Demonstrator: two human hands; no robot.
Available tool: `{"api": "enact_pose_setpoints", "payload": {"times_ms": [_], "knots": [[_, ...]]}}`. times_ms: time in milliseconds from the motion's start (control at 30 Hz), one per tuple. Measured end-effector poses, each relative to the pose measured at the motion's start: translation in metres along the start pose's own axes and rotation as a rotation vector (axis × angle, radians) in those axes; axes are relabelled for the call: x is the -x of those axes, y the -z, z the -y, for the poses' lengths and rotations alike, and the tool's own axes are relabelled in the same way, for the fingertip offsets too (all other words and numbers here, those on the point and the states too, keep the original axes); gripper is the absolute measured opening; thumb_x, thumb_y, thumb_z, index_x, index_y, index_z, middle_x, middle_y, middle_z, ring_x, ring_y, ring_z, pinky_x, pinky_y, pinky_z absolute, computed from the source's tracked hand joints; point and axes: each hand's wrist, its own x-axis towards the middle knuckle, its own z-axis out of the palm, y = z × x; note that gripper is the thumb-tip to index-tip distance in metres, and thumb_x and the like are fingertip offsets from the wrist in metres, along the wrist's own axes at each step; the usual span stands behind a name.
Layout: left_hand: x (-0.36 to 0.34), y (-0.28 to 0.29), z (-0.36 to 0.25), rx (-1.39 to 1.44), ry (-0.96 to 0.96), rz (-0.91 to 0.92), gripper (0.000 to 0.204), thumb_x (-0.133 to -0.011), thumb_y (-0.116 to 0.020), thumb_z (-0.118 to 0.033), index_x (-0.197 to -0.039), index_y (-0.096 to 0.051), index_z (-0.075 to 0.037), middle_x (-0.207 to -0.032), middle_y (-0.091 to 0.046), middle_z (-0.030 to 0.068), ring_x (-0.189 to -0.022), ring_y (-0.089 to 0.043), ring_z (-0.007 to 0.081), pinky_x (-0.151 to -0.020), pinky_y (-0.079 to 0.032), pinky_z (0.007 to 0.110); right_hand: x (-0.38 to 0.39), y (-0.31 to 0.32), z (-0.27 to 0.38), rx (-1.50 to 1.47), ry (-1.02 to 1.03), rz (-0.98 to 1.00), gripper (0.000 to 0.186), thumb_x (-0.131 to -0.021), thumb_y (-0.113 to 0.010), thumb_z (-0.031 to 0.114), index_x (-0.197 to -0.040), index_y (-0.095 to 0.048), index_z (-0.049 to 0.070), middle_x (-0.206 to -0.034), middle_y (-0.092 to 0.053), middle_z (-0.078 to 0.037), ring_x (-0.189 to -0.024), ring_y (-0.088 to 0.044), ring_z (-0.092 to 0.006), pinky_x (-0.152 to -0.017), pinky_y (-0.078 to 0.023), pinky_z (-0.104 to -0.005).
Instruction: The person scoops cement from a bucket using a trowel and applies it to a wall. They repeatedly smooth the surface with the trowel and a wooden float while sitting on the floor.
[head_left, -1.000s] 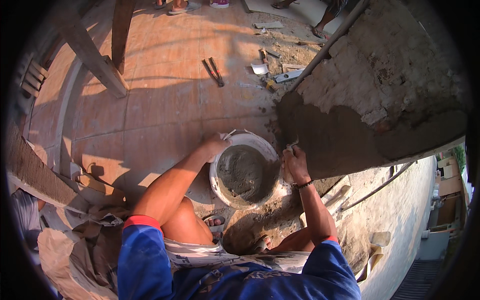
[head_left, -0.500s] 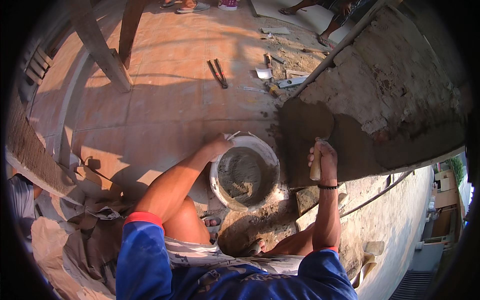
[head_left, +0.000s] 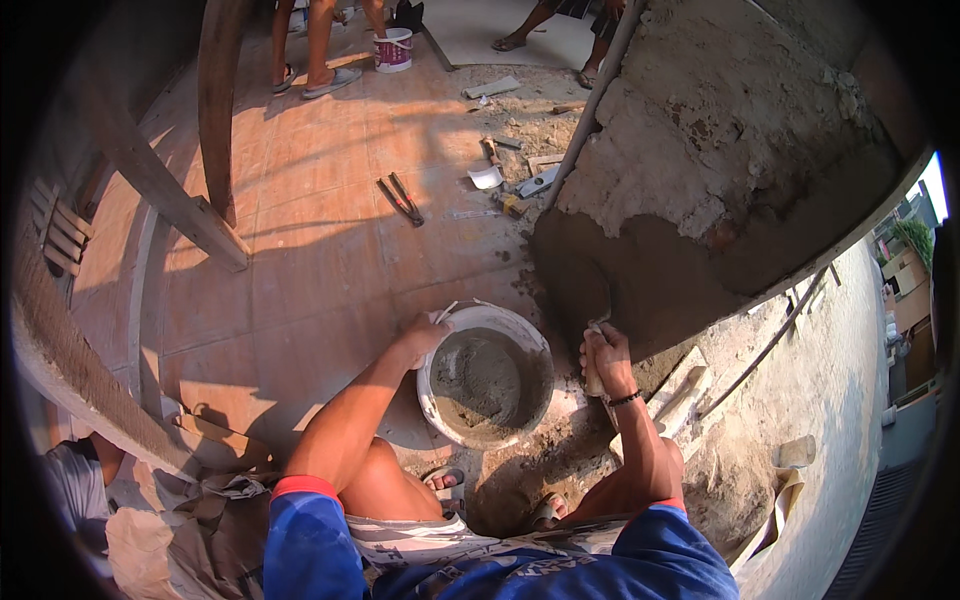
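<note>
My left hand [head_left: 422, 338] is closed on the rim of a white bucket [head_left: 426, 392], beside its raised wire handle. Wet grey mortar [head_left: 478, 385] lies inside the bucket. To the right of it, my right hand [head_left: 611, 362] grips the wooden handle of a trowel [head_left: 593, 381]. The trowel's blade points away from me over a dark layer of wet mortar [head_left: 655, 268] on a low wall. It appears to rest on that layer, though mortar-coloured grime makes its outline hard to see. Rough, lighter wall surface [head_left: 660, 140] shows beyond the wet area.
Pincers with red handles [head_left: 401, 200] lie on the tiled floor ahead. Near the wall are a spirit level [head_left: 539, 181] and a tape measure [head_left: 511, 205]. Wooden posts [head_left: 216, 120] stand at left, crumpled brown paper [head_left: 150, 545] below. Other people's legs [head_left: 322, 45] and a pail [head_left: 393, 51] are farther off.
My right hand has brought the trowel left and nearer to me, closer to the bucket. My left hand keeps its hold on the rim. The whole view has shifted, showing more of the far floor.
</note>
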Motion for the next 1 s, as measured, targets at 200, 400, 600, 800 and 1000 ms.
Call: {"api": "enact_pose_setpoints", "payload": {"times_ms": [200,400,600,800,1000], "knots": [[0.011,-0.007,-0.014,0.047,-0.001,0.04,0.032,-0.098,-0.054,-0.012,-0.126,-0.057,0.002,-0.111,-0.066,0.0133,-0.098,-0.061,0.0208,-0.085,-0.05,0.038,0.059,0.04,0.041,-0.018,0.015,-0.031,0.025,-0.094,-0.056,0.018,-0.113,-0.056,0.002,-0.07,-0.058,-0.004,-0.053,-0.056,-0.0124,-0.044,-0.046,-0.0268],[0.007,-0.005,-0.015,0.076,0.001,0.086,0.031,-0.098,-0.053,-0.011,-0.125,-0.058,0.002,-0.108,-0.066,0.0128,-0.096,-0.062,0.0208,-0.082,-0.05,0.037,0.115,0.05,0.067,-0.149,0.165,-0.005,0.032,-0.094,-0.053,0.012,-0.123,-0.049,0.0,-0.072,-0.056,-0.004,-0.053,-0.054,-0.0109,-0.046,-0.046,-0.0259],[0.013,-0.021,-0.035,0.018,-0.021,0.064,0.03,-0.097,-0.055,-0.011,-0.122,-0.059,0.004,-0.105,-0.067,0.0135,-0.092,-0.063,0.0209,-0.08,-0.051,0.036,0.043,0.006,0.022,0.094,0.138,0.068,0.025,-0.091,-0.056,0.016,-0.109,-0.055,-0.002,-0.073,-0.056,-0.004,-0.052,-0.052,-0.0132,-0.046,-0.045,-0.03],[0.014,-0.024,-0.03,-0.057,-0.083,0.034,0.029,-0.097,-0.056,-0.013,-0.12,-0.061,0.005,-0.105,-0.067,0.0138,-0.092,-0.063,0.0216,-0.079,-0.051,0.037,0.0,0.002,0.053,-0.039,-0.03,0.032,0.014,-0.096,-0.053,0.019,-0.096,-0.055,0.005,-0.071,-0.056,-0.004,-0.052,-0.054,-0.0132,-0.044,-0.047,-0.0295],[0.014,-0.022,-0.023,-0.109,-0.035,0.013,0.032,-0.097,-0.055,-0.012,-0.124,-0.058,0.003,-0.11,-0.065,0.0136,-0.097,-0.061,0.0215,-0.085,-0.049,0.037,0.065,0.023,0.096,-0.173,0.096,0.016,0.027,-0.094,-0.053,0.017,-0.115,-0.052,0.001,-0.072,-0.054,-0.003,-0.053,-0.054,-0.0122,-0.044,-0.044,-0.0268]]}}
